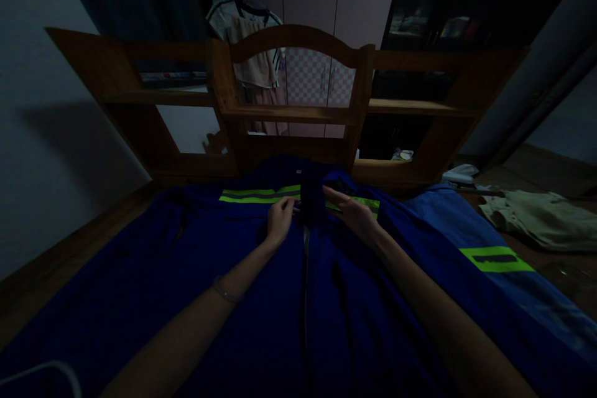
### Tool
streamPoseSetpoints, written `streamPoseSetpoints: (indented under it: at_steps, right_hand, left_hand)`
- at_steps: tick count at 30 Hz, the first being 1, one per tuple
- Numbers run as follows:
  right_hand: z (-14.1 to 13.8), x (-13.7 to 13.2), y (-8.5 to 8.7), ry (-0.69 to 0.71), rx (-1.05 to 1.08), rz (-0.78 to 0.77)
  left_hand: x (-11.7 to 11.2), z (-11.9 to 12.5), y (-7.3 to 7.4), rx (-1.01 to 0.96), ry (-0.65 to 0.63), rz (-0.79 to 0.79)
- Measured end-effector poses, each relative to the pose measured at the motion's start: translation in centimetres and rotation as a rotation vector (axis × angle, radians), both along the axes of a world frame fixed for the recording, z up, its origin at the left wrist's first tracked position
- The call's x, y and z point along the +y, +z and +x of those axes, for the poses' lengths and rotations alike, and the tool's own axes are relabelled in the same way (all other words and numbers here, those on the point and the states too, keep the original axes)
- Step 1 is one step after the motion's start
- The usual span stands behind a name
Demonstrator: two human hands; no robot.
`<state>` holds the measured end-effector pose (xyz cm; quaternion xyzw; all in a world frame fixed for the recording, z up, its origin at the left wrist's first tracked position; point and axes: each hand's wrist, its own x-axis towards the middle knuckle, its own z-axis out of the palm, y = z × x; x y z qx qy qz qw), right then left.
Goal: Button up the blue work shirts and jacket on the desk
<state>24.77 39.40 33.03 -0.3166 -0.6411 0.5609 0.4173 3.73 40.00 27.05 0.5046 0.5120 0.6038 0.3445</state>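
Observation:
A dark blue work jacket lies spread out with its collar toward the wooden shelf. Yellow-green reflective strips cross its chest, and a zip runs down the front. My left hand is closed at the front edge of the jacket, just left of the zip's upper end, fingertips pinched on the cloth. Across the dark front flap, my right hand lies over the right strip with its fingers stretched toward the flap. Dim light hides the fingertip contact.
A wooden headboard shelf stands just beyond the collar. To the right lie a lighter blue garment with a reflective strip and a beige cloth. Clothes hang behind the shelf. A white curved cord-like thing shows at lower left.

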Motion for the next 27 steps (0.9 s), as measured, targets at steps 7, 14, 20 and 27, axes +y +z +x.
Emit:
streamPoseSetpoints:
  at_steps: [7, 14, 20, 27]
  right_hand:
    - [-1.9, -1.1, -0.6, 0.154, -0.11, 0.053]
    - [-2.5, -1.7, -2.2, 0.219, -0.245, 0.078]
    - [-3.5, -0.6, -3.7, -0.003, -0.535, 0.463]
    - [-6.0, 4.7, -2.7, -0.347, -1.075, 0.621]
  left_hand:
    - [1.0, -1.0, 0.2, -0.457, -0.272, -0.115]
    - [1.2, 0.1, -0.6, -0.279, -0.235, -0.008]
    - [2.5, -1.1, -2.2, -0.103, 0.037, 0.033]
    - [2.7, -1.5, -2.4, -0.001, 0.059, 0.016]
